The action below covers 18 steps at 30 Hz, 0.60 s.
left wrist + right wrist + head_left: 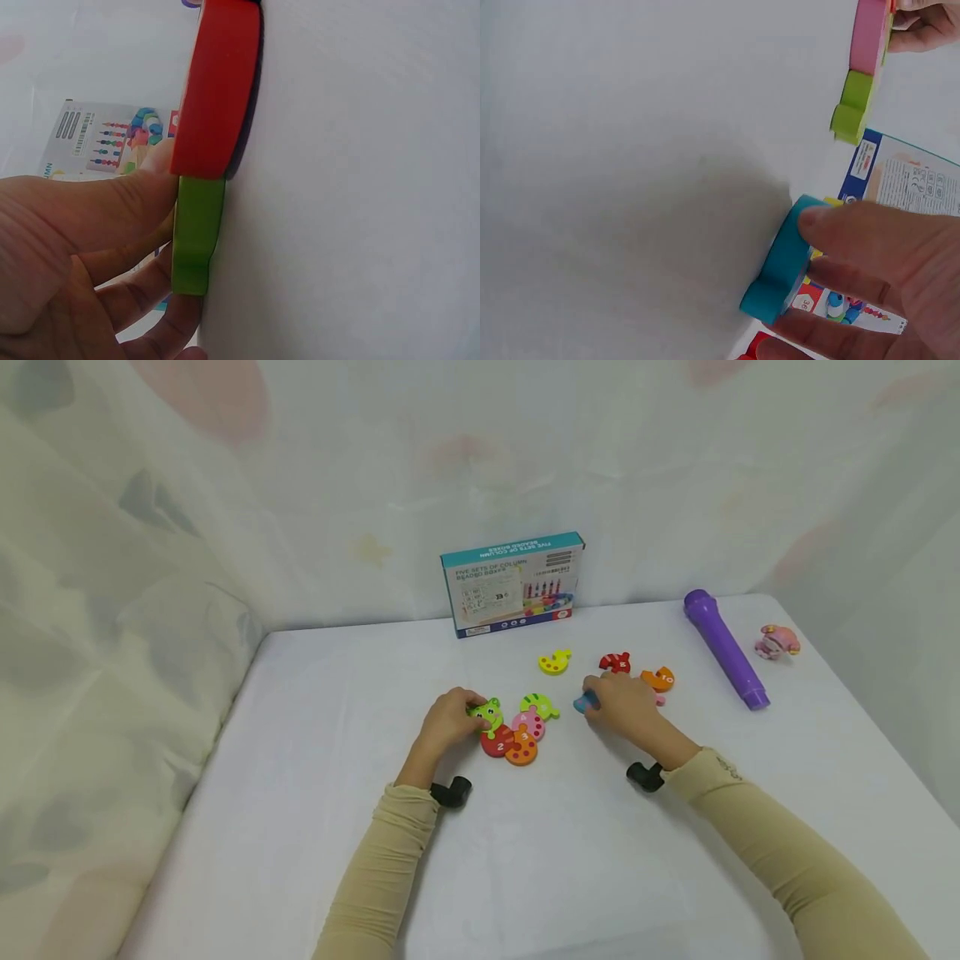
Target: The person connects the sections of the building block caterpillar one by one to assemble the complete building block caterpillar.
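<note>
My left hand (447, 723) grips the green caterpillar-head puzzle piece (487, 713), which has a smiling face. Joined to it runs a curved chain: a red piece (497, 742) marked 2, an orange piece (522, 748) marked 3, a pink piece (529, 724) and a light green striped piece (537, 705). In the left wrist view, the thumb lies by the seam between red and green. My right hand (624, 703) pinches a blue puzzle piece (784, 259) between thumb and fingers, low over the white table. Part of another pink piece (659, 699) shows behind this hand.
Loose yellow (555, 662), red (616, 662) and orange (658, 678) puzzle pieces lie behind and beside the right hand. A beaded-toy box (513, 585) stands at the back. Further right are a purple microphone-shaped tube (726, 648) and a small pink figure (777, 642).
</note>
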### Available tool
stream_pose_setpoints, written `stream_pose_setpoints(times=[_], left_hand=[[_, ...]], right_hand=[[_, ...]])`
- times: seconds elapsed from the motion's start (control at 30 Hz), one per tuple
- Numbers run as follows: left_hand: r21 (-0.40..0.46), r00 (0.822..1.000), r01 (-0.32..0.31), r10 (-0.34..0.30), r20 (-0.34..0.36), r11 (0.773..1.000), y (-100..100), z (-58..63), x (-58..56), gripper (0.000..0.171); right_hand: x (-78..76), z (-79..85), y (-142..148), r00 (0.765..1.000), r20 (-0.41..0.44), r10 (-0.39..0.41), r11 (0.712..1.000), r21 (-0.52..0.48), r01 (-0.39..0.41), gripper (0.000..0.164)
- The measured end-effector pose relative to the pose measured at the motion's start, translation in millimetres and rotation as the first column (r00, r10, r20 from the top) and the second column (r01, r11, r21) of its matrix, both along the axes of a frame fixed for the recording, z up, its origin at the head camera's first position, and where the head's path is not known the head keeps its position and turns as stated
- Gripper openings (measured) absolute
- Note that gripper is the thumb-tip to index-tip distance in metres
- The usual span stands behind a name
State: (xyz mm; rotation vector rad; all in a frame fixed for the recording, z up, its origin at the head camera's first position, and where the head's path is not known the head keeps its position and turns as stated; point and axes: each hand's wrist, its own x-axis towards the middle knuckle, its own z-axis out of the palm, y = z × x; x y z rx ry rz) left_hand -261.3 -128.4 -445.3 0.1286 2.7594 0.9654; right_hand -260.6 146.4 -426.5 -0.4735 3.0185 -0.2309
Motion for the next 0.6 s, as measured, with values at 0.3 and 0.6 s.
stream_pose_setpoints(times=[0.3, 0.6], left_hand=[[0.002, 1.000, -0.003, 0.003, -0.002, 1.000, 0, -0.2, -0.7, 0.035], [0.011, 1.000, -0.005, 0.005, -0.003, 1.000, -1, -3.6, -1.1, 0.035]], right_hand=[[7.0, -0.5, -3, 0.998, 0.048, 0.042, 0.995, -0.097, -0.037, 0.054], [14.8, 2.0, -22, 0.992, 0.047, 0.116, 0.985, -0.135, -0.108, 0.054]])
